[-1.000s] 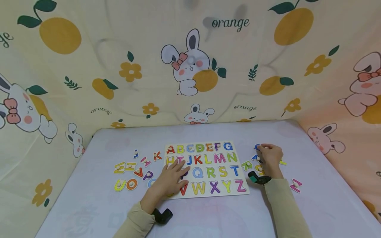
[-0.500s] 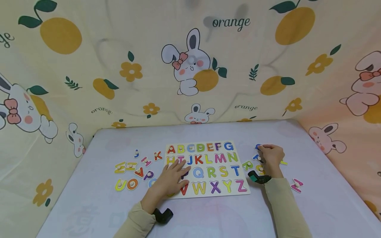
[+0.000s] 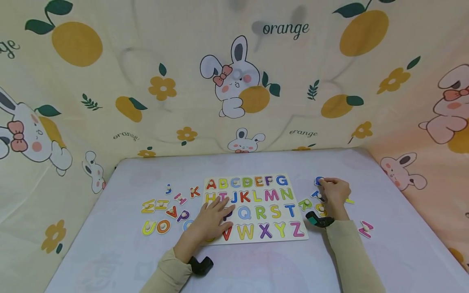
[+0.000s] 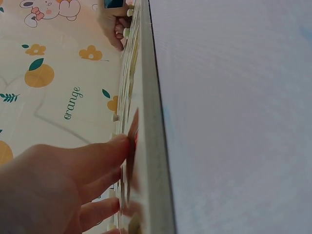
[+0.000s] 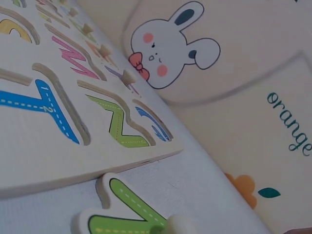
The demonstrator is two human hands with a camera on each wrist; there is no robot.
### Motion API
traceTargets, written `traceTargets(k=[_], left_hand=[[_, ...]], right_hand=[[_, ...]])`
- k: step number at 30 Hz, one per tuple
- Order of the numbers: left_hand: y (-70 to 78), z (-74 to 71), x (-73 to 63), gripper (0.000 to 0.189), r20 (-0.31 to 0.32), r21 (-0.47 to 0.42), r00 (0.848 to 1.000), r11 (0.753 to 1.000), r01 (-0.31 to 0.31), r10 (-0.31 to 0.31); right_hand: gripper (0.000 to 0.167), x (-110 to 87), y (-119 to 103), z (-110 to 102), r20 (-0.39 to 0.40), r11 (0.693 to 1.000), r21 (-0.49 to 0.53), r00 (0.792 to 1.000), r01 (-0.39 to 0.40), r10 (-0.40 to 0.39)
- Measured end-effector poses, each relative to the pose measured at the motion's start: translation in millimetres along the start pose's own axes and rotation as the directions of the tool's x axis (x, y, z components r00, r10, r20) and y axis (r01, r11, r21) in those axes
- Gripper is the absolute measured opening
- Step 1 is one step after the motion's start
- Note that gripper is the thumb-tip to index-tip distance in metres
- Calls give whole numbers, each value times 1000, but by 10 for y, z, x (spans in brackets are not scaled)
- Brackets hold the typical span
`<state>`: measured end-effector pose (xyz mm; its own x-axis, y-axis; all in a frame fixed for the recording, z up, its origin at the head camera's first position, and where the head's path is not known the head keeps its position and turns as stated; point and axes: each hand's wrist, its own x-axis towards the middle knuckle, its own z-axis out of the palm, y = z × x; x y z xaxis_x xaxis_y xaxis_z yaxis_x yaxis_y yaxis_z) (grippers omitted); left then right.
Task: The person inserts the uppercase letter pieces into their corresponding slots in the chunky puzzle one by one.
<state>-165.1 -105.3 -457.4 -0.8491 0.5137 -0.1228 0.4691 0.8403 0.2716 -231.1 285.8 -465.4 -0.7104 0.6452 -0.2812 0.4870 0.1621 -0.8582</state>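
My left hand [image 3: 209, 217] lies with fingers spread over the left part of a wooden alphabet puzzle board [image 3: 253, 221], covering some letters. In the left wrist view its fingertips reach the board's face. To the right of the board, my right hand [image 3: 335, 193] pinches a blue letter piece [image 3: 318, 180] close over the table, fingers hiding part of it. Below that hand are a blue T piece [image 3: 316, 195], a yellow S piece [image 3: 320, 209] and a green R piece [image 3: 304, 204]. The right wrist view shows the board's bare blue G recess [image 5: 155, 124] beside the green N recess [image 5: 117, 124].
Several knobbed letters lie left of the board, including a red K [image 3: 194, 192], an orange O [image 3: 163, 226] and a purple P [image 3: 183, 215]. A pink letter piece [image 3: 365, 229] lies far right. Patterned cloth [image 3: 176, 81] hangs behind the table.
The view shifts very slightly. My left hand stays on the board, and my right hand keeps its place at the blue letter piece, of which slightly more shows now.
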Motion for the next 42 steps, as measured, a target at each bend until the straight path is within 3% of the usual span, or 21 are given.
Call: traceTargets(k=[3, 10, 15, 19, 26, 31, 42], left_hand=[[10, -7, -6, 55, 4, -6, 1000, 1000, 2, -2], [24, -15, -13, 56, 9, 0, 1000, 1000, 16, -16], [20, -9, -8, 56, 3, 0, 1000, 1000, 13, -13], [13, 0, -5, 56, 1, 5, 1000, 1000, 11, -11], [16, 0, -5, 56, 3, 3, 1000, 1000, 13, -13], [24, -13, -3, 56, 3, 1, 1000, 1000, 14, -14], [26, -22, -4, 56, 3, -5, 1000, 1000, 17, -17]], right_hand=[[42, -8, -2, -9, 18, 1000, -4, 1000, -1, 1], [43, 30, -47, -9, 49, 991, -107, 996, 81, -76], [42, 61, -73, 4, 104, 990, -118, 992, 83, -71], [41, 56, -84, 29, 124, 982, -137, 986, 131, -114], [40, -39, -118, 61, 184, 950, -174, 956, 260, -228], [36, -87, -141, 105, 200, 907, -206, 924, 366, -327], [34, -142, -143, 254, 265, 877, -197, 885, 437, -382]])
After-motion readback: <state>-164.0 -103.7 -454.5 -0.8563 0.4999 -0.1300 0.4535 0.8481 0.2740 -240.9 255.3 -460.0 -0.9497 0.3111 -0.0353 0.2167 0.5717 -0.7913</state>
